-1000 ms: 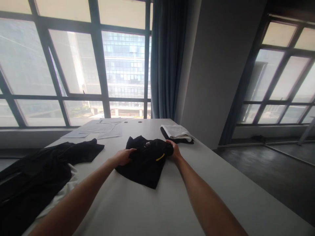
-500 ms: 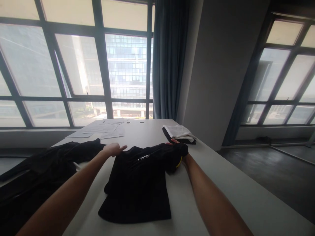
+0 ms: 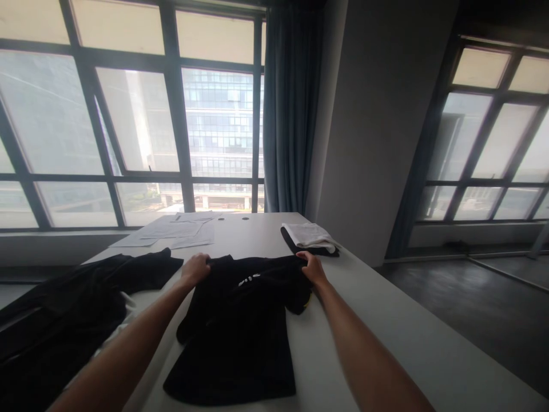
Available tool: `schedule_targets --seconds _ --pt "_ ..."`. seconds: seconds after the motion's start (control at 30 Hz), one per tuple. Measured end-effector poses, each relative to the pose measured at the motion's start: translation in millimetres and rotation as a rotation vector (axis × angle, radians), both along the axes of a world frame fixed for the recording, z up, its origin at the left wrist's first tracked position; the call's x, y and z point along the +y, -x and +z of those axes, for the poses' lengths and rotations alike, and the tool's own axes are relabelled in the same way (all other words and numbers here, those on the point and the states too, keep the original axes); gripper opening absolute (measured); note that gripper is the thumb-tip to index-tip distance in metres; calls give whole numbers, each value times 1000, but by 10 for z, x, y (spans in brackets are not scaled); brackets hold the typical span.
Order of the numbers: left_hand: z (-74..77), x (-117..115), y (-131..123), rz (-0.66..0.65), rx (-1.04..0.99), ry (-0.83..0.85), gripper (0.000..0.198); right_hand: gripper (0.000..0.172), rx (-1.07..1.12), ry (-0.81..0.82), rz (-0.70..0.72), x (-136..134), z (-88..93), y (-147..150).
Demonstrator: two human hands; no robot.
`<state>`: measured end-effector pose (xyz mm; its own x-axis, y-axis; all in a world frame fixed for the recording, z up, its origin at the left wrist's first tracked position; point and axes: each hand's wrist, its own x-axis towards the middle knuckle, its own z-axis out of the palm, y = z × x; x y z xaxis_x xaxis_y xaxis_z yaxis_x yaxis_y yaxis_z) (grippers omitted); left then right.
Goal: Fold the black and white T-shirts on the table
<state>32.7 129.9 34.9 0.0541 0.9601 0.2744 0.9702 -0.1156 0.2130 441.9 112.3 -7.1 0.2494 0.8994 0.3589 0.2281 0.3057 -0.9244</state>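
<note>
Your grip pinches the black shirt (image 3: 244,337) at lower centre of the frame, left hand (image 3: 195,270) on its upper-left edge, right hand (image 3: 314,270) on its upper-right, so gentle, even outward tension should best flatten it on the table (image 3: 412,343).

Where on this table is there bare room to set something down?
Bare white table shows behind the black shirt, between the papers and the folded stack, and along the right edge, outside the right forearm. It is crowded at left: dark clothes lie near the shirt, with the left forearm over the gap.
</note>
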Motion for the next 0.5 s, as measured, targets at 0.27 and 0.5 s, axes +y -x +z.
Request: schedule_targets --seconds 0.27,0.5 --pt "324 26 397 114 -471 -172 36 32 368 147 244 -26 131 101" --pt "490 -175 448 -289 -167 -203 38 55 -62 154 33 -71 178 104"
